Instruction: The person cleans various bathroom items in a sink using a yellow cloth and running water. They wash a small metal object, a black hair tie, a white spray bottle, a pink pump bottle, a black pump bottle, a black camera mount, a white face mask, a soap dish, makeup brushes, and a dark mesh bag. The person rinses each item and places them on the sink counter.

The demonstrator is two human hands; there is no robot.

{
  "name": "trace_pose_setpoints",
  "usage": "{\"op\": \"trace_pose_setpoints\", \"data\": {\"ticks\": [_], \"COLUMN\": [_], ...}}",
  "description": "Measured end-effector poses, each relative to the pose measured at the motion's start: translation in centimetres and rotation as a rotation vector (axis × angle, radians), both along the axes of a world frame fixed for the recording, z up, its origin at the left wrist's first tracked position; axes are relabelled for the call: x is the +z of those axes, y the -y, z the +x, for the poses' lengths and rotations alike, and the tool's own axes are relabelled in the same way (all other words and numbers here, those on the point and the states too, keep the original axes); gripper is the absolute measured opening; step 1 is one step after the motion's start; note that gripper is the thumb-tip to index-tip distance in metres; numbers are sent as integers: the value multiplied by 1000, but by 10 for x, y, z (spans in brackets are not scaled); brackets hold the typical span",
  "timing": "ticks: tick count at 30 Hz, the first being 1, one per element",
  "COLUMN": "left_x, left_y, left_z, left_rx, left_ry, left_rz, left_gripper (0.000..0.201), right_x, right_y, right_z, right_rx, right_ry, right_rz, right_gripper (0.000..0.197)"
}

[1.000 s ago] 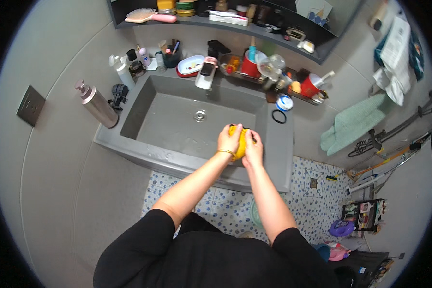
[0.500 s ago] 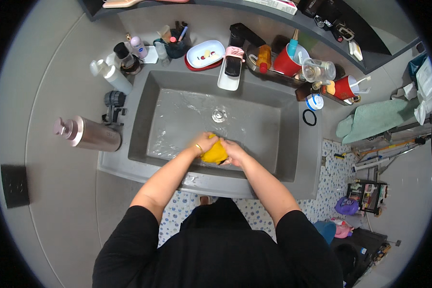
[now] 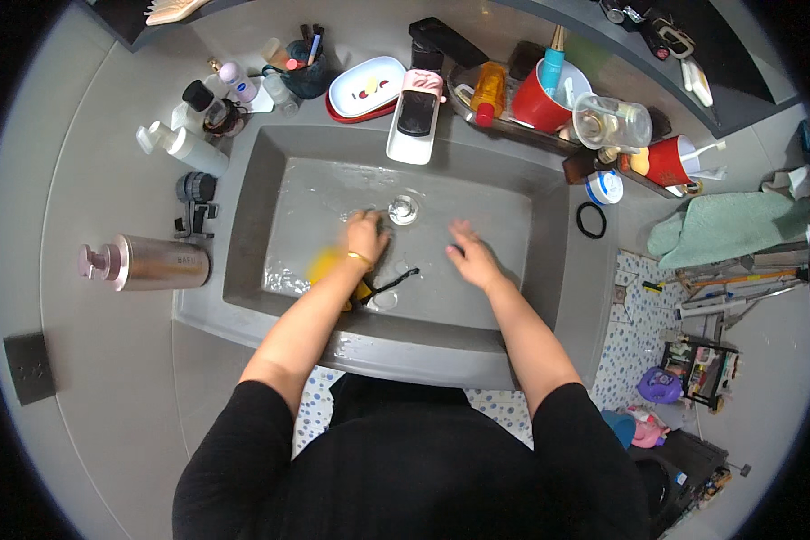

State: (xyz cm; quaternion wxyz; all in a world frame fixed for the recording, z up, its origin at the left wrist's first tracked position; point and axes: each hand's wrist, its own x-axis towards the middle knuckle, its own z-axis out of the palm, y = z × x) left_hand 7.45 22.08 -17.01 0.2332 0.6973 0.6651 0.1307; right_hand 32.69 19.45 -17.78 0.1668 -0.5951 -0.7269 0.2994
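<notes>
In the grey sink (image 3: 459,306), a yellow cloth-like item (image 3: 326,265) lies low on the left side, blurred and partly covered by my left forearm. A thin black cord (image 3: 393,281) runs out from it across the wet sink floor. My left hand (image 3: 366,237), with a gold bracelet at its wrist, is over the basin just left of the drain (image 3: 403,210); its fingers are apart and hold nothing. Right of the drain, my right hand (image 3: 473,258) hovers with spread, slightly blurred fingers and nothing in it.
Along the back rim stand a black faucet (image 3: 423,112), a soap dish (image 3: 366,84) and a red cup (image 3: 549,94). At the left rim are a pink pump bottle (image 3: 157,263) and a white pump bottle (image 3: 193,148). A black hair tie (image 3: 591,220) lies on the right rim.
Both hands have let go of the yellow item and moved apart, the right one to the right. The item has shifted left, and its black cord now shows.
</notes>
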Motion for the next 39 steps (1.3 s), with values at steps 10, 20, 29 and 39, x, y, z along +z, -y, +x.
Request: {"op": "trace_pose_setpoints", "data": {"ticks": [10,20,29,39], "left_x": [-39,-17,75,83], "left_y": [-42,-33,27,66], "left_z": [39,-5,-34,-59], "left_rx": [-141,2,381,463], "left_ry": [-27,440,1016,1182], "left_rz": [267,288,-15,-180], "left_gripper": [33,12,18,19], "right_x": [7,27,135,256], "right_y": [10,-1,-20,-118], "right_z": [-3,-22,-69,-85], "right_rx": [-262,-103,-382,-545], "right_ry": [-306,-786,-1112,-1535], "right_rz": [-51,-609,-353,-208], "right_gripper": [61,55,35,25]}}
